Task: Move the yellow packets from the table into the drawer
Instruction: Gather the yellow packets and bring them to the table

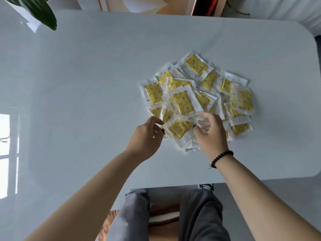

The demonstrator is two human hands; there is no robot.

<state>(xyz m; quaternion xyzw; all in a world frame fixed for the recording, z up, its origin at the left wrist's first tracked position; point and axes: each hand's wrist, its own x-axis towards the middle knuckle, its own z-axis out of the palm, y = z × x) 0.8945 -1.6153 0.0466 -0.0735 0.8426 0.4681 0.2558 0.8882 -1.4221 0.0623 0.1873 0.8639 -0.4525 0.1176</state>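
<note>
Fingers [157,121] of both hands curl onto the near edge of the packets [182,101], apparently pinching wrappers to gather a handful.

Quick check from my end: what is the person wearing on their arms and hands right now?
Both forearms are bare, with no sleeves in view. The right hand has a dark beaded bracelet round its wrist, with a small tassel or knot hanging from it. The left hand wears no bracelet or watch; one of its nails looks dark. No gloves on either hand.
</note>
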